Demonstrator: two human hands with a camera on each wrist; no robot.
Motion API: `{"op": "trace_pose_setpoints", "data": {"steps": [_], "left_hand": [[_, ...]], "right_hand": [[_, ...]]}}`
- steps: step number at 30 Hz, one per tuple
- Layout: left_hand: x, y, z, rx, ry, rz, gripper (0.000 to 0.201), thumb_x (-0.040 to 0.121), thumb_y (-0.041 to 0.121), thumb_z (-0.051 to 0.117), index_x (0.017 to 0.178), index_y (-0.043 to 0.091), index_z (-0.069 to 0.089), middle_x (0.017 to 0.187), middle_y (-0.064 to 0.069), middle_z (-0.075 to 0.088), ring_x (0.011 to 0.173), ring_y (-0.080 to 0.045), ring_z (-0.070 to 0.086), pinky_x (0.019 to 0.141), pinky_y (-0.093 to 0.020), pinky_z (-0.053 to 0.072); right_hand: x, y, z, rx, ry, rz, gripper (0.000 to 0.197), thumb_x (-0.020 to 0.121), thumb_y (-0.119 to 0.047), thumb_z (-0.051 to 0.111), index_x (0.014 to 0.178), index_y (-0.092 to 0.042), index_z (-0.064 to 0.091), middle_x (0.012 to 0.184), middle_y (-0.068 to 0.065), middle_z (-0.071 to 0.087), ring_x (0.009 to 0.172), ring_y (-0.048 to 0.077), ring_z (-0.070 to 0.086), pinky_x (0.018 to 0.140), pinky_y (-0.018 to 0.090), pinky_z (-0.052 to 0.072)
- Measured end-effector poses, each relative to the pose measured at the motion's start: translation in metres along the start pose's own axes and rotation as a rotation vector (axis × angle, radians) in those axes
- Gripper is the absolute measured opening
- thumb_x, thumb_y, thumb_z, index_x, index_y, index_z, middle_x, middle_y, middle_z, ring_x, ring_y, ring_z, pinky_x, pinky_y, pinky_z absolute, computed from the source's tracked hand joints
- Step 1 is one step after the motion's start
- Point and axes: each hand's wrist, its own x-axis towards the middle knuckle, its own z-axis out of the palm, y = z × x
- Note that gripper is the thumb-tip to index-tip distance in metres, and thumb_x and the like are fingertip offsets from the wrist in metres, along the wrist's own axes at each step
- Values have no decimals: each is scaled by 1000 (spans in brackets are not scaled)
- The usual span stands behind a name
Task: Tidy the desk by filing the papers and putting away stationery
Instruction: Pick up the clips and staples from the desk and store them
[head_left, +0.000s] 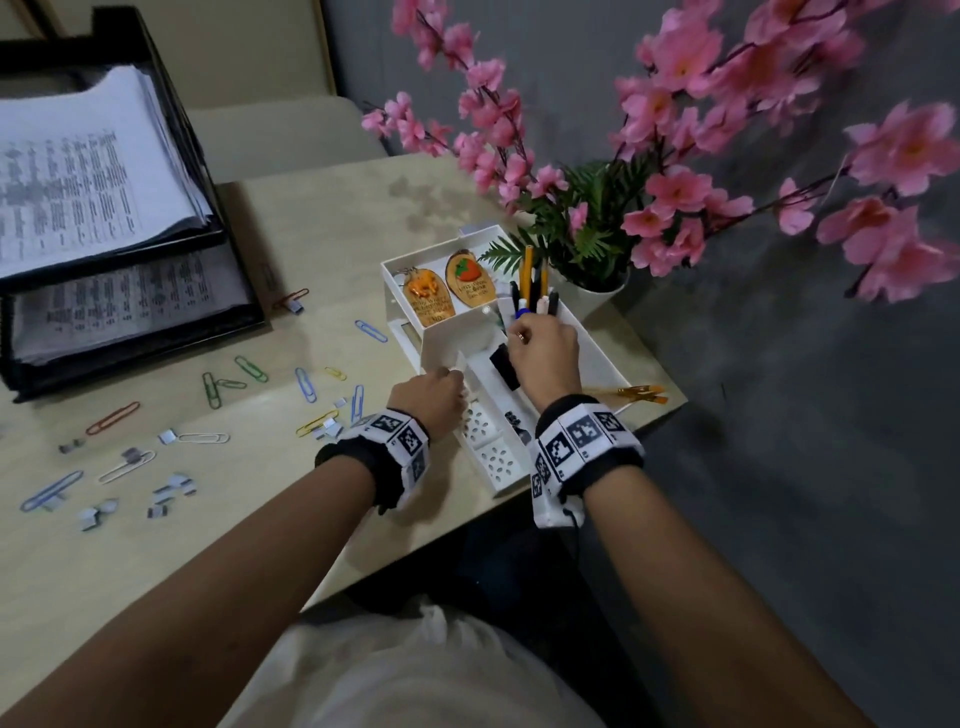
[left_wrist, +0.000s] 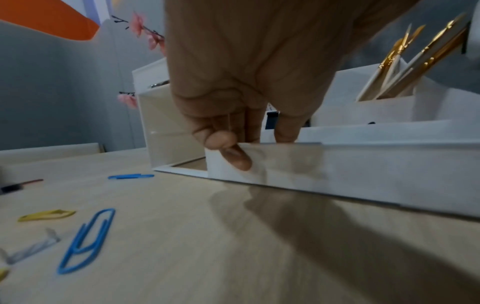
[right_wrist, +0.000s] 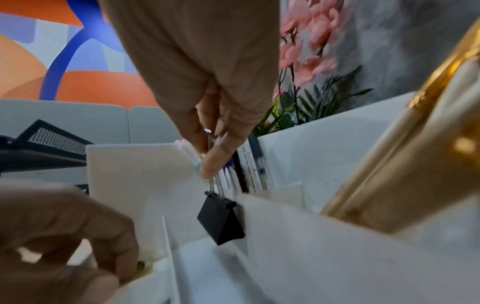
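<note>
Your right hand (right_wrist: 207, 98) pinches the wire handles of a black binder clip (right_wrist: 221, 221), which hangs above an open drawer (head_left: 493, 447) pulled out toward you from the white desk organizer (head_left: 410, 270) at the right end of the worktop (head_left: 322, 239). Your left hand (left_wrist: 233, 82) steadies that drawer, thumb (left_wrist: 237, 158) pressed on its outer wall and fingers curled over the rim.

Pens (head_left: 535, 296) stand upright in the organizer's far compartment, just beyond your right knuckles. Coloured paper clips (head_left: 111, 418) and loose staple strips (head_left: 174, 483) lie scattered across the worktop to the left, near the black paper tray (head_left: 182, 130) stacked with printed sheets.

The clip hangs tilted over a divider wall: let go now and it may catch that edge and land in the wrong section or tumble outside the drawer. The drawer sits far out, close to the worktop's near edge; a tug from your left grip could pull it free and spill its contents. Your right knuckles could also knock the pens.
</note>
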Motion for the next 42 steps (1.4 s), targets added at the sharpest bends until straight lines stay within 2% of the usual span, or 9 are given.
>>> {"op": "trace_pose_setpoints", "data": {"steps": [7,10,15,17,21,25,29,35,42], "left_hand": [[-8,-16,4,-107,85,96,31,97,21,36,117,5,52,122,-14,54,112,-32,54,87,-42,48],[-22,-38,-4,-336,228,71,29,94,17,43,118,6,54,123,-11,52,104,-29,57,88,-36,45],[-48,-99,-24,-1093,468,-358,16,91,5,47,84,6,62,67,0,63,47,-2,58,56,-21,42],[-60,-127,-31,-1471,548,-524,24,92,4,41,74,12,55,50,4,61,37,1,54,45,-14,40],[-89,-166,-42,-1943,571,-620,20,92,9,40,77,15,51,44,8,59,45,-6,58,47,-13,46],[-111,-193,-43,-2055,555,-700,19,95,16,45,79,16,55,49,8,67,43,-1,63,48,-11,52],[-121,-218,-42,-2082,574,-752,20,95,16,44,78,16,56,50,7,68,44,-1,63,48,-10,51],[-123,-241,-46,-2061,520,-771,19,94,16,45,78,17,55,50,8,67,45,1,63,54,-11,51],[-110,-250,-45,-2075,467,-786,19,94,15,46,78,15,56,51,6,67,45,-1,64,52,-11,52]], "right_hand": [[-14,0,17,-112,-196,-48,24,89,-15,53,87,3,69,89,21,66,88,33,61,82,37,52],[-21,-11,19,-53,-99,-96,25,91,-20,54,89,1,68,94,13,66,88,25,60,78,29,46],[-44,-57,47,54,-144,-299,25,88,-8,50,66,2,58,62,8,52,65,25,49,62,34,39],[-50,-70,73,-8,-306,-321,25,88,-10,50,66,1,56,67,16,56,69,28,50,66,38,44],[-47,-81,114,-183,-526,-80,16,92,-19,47,85,-6,54,107,24,59,106,36,52,79,34,41],[-46,-79,134,-242,-508,21,23,92,-20,52,102,1,54,119,24,54,109,39,52,81,36,43],[-35,-78,147,-293,-493,-4,16,92,-10,46,93,2,57,111,25,60,102,38,57,69,29,35],[13,-103,153,-348,-323,-53,22,92,-3,46,112,3,53,118,23,58,108,38,56,81,39,47],[33,-102,160,-460,-337,-37,22,91,0,46,110,7,54,119,27,55,108,41,56,83,41,47]]}}
